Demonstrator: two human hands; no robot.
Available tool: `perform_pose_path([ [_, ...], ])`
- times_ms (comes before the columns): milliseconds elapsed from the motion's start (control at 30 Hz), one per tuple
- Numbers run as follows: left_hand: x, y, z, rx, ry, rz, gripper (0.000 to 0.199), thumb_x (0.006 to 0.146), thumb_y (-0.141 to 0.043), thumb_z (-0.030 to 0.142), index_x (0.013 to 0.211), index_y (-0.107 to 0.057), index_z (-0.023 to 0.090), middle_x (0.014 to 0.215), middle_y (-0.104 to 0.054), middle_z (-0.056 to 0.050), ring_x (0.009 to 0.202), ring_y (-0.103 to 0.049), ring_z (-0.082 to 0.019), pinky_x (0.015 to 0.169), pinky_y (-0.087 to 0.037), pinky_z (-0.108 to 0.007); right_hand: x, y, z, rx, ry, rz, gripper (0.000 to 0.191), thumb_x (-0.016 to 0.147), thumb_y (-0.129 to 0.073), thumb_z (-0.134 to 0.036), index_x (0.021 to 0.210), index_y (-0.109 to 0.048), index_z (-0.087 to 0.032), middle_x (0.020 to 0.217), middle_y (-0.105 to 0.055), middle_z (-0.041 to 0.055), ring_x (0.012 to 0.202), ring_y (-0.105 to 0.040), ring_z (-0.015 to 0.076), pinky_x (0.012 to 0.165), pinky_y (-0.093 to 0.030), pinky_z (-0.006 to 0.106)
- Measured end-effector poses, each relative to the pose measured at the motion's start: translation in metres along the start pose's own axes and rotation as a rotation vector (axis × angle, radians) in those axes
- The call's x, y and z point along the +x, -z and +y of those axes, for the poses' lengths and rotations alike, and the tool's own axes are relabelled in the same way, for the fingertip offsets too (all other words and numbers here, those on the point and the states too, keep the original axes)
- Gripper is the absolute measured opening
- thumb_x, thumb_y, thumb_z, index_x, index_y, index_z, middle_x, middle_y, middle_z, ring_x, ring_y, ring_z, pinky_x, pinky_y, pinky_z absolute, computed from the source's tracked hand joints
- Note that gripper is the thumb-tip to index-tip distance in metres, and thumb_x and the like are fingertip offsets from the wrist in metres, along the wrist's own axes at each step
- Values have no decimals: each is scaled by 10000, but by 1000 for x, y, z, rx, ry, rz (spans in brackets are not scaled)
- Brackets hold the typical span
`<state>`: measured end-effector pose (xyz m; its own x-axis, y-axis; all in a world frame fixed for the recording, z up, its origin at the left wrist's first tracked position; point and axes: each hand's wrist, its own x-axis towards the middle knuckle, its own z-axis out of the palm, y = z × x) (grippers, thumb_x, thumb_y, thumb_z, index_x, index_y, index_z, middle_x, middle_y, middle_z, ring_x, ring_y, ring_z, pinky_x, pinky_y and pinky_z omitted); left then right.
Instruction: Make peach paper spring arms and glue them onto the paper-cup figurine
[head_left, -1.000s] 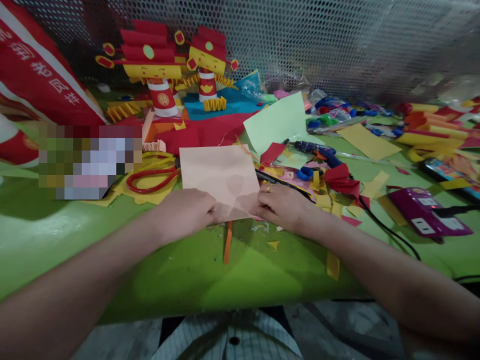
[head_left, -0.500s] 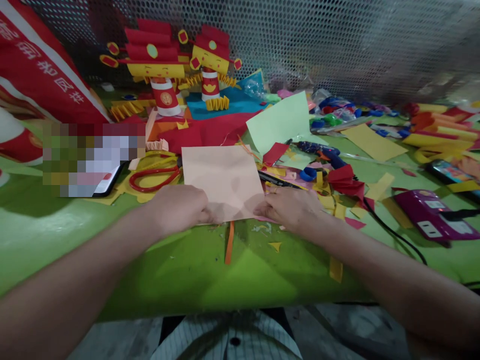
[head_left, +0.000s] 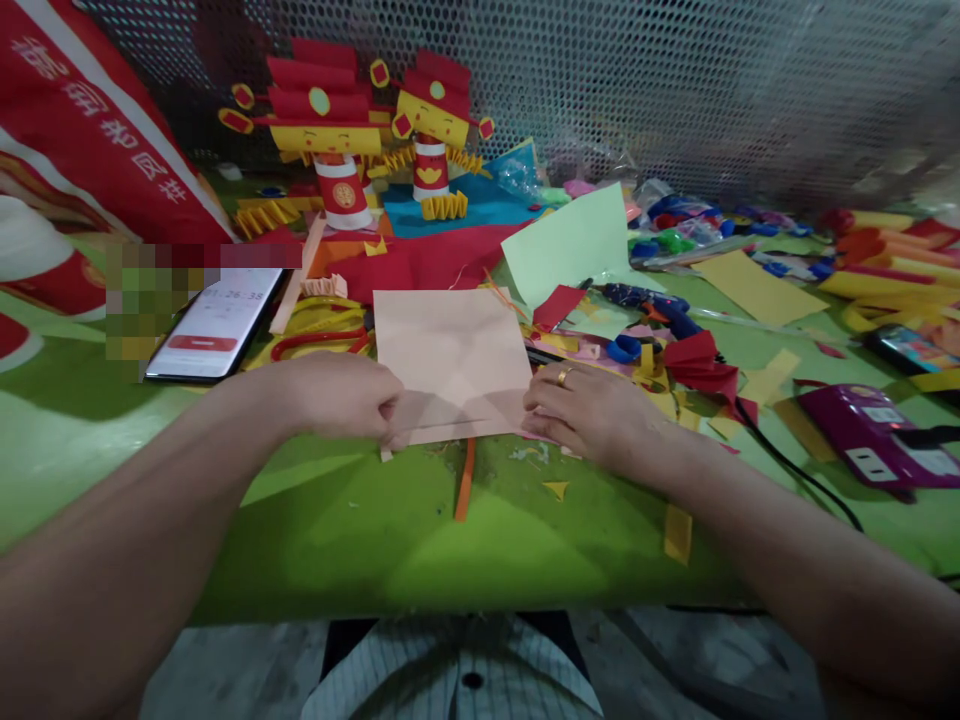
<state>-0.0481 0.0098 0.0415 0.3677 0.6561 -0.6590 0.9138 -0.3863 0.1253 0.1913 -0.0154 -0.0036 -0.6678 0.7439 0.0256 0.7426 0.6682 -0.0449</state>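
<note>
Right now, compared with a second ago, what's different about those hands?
The left hand has slid leftward along the near edge of the pale pink rectangular paper sheet, toward its left corner. The right hand stays by its right corner; the narrow orange paper strip still sticks out beneath.

Head camera looks forward (and down) — near the table [head_left: 322, 560].
</note>
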Motion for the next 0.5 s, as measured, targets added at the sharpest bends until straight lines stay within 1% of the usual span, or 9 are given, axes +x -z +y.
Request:
perform_pose_path([
  [67, -2, 0, 1, -13, -31, 0, 149, 700, -527, 321, 682, -646, 232, 715, -650, -12, 597, -532, -156, 491, -291, -257, -2, -5, 2, 85, 105, 49, 189, 866, -452, -227, 795, -619, -173, 857, -638, 78, 814, -580, 183, 718, -423, 294],
  [133, -3, 1, 3, -3, -40, 10, 197, 725, -517, 368, 721, -634, 209, 714, -649, -24, 584, -531, -149, 491, -296, -250, -3, -8, 4, 147, 136, 44, 220, 880, -424, -231, 796, -618, -170, 824, -627, 74, 794, -569, 177, 715, -419, 289],
  [200, -5, 1, 5, 12, -52, 7, 225, 737, -509, 387, 735, -626, 195, 714, -647, -31, 575, -531, -145, 487, -297, -245, -2, -9, 4, 179, 133, 33, 235, 887, -413, -245, 803, -619, -169, 820, -620, 73, 786, -558, 176, 706, -414, 289],
  [333, -7, 2, 3, -12, -76, -20, 177, 735, -498, 330, 753, -619, 201, 754, -651, -26, 611, -550, -147, 494, -317, -237, -2, -10, 5, 217, 122, 22, 249, 894, -405, -251, 823, -624, -156, 837, -617, 81, 799, -550, 182, 720, -411, 298],
  [433, -9, 2, 0, -30, -56, -32, 179, 675, -535, 265, 828, -615, 218, 823, -655, -23, 652, -561, -152, 502, -322, -231, -2, -12, 6, 244, 113, 17, 238, 889, -410, -243, 846, -626, -151, 845, -618, 84, 808, -551, 183, 726, -412, 300],
  [500, -11, 2, -1, -13, -40, -39, 225, 636, -579, 284, 852, -604, 223, 836, -651, -23, 648, -557, -156, 497, -316, -233, -2, -13, 7, 255, 103, 14, 232, 885, -415, -242, 856, -627, -151, 850, -619, 84, 810, -549, 182, 724, -413, 300],
])
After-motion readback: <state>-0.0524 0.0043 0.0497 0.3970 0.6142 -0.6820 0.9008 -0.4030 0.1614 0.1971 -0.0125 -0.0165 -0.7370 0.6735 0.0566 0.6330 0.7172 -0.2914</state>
